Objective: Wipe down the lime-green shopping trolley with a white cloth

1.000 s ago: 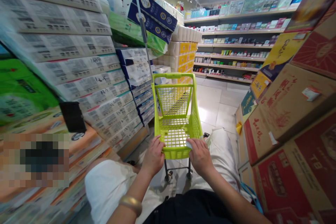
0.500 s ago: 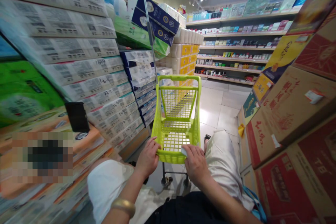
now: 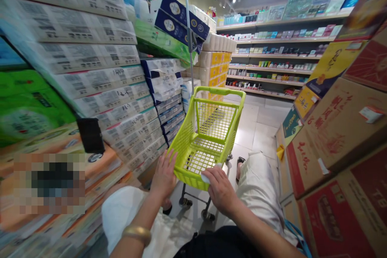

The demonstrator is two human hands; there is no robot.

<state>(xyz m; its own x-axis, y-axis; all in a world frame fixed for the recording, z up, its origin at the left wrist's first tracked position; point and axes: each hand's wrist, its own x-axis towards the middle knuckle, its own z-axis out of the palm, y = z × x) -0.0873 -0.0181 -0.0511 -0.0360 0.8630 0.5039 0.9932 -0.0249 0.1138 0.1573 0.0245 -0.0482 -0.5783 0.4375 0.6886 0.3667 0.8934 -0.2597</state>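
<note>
A lime-green plastic shopping cart (image 3: 208,145) with an empty mesh basket stands between my knees, turned at an angle. My left hand (image 3: 165,173) is on the near left corner of its rim, fingers laid over the edge and the thumb hidden. On the near rim, further right, my right hand (image 3: 220,189) is closed with curled fingers round a small white cloth-like piece (image 3: 206,176), pressed to the plastic. A metal pole (image 3: 187,16) rises from the cart's far left corner.
Stacked tissue packs (image 3: 115,72) crowd the left side. Printed cardboard cartons (image 3: 335,129) are piled close on the right. Tiled floor (image 3: 249,125) leads to shelves of small boxes and bottles (image 3: 272,56) at the back. A black bracket (image 3: 90,135) juts out at left.
The cart has swivelled, its far end swinging right and its pole shifting right. My left hand has moved slightly left and up with the corner; my right hand has shifted slightly left.
</note>
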